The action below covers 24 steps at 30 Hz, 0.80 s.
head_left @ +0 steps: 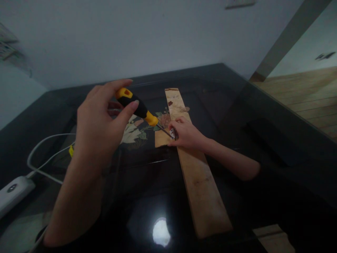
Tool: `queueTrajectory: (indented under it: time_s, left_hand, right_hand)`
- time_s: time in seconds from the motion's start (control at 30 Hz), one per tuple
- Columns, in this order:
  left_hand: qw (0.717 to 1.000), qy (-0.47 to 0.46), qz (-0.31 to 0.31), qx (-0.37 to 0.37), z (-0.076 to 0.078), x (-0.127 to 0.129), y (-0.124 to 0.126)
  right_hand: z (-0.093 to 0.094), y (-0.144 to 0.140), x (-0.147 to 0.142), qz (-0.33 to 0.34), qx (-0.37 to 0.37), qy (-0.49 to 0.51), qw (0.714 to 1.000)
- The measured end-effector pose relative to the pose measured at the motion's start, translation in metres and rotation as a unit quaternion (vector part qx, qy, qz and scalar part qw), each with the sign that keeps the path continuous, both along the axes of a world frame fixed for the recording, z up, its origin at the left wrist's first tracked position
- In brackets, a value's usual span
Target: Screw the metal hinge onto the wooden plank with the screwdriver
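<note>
My left hand [101,119] grips a yellow and black screwdriver [139,107] between thumb and fingers, its shaft slanting down to the right. The screwdriver's tip meets a small shiny metal piece [173,133], perhaps a bracket or hinge; I cannot tell which. Closed around that piece, my right hand [185,133] rests on a long wooden board [202,182]. A short wooden piece [161,138] juts out to the left from the board under the metal piece. Any screw at the tip is too small to make out.
The glossy dark table [147,182] carries a painted flower pattern [131,133]. A white power strip [15,191] with a looping white cable [39,140] lies at the left. Behind the table rises a pale wall [147,38]. Wooden flooring [308,95] shows at the right.
</note>
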<state>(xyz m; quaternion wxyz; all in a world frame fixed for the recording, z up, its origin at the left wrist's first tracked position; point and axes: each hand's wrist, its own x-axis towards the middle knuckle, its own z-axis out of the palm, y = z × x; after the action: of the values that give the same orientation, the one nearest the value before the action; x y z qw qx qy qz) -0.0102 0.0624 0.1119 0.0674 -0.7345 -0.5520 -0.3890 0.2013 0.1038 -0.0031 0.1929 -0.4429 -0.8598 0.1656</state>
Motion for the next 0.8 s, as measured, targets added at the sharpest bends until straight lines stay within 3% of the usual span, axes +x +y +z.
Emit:
queueTrajectory:
  time_s: [0.2,0.43,0.7,0.8]
  left_hand:
    - [0.991,-0.074,-0.074,-0.081,0.002,-0.006,-0.002]
    - [1.0,-0.006,0.021,0.005,0.003,0.003,-0.002]
    - [0.994,-0.046,-0.06,-0.085,0.011,-0.009,-0.005]
    - [0.997,-0.01,-0.036,-0.06,0.011,-0.005,-0.005]
  right_hand:
    - [0.001,-0.001,0.001,0.005,0.002,-0.002,1.0]
    - [0.003,-0.001,0.001,-0.001,-0.001,-0.003,1.0]
    - [0.0,-0.001,0.002,-0.002,0.0,-0.006,1.0]
    - [0.0,-0.001,0.002,-0.005,0.001,-0.006,1.0]
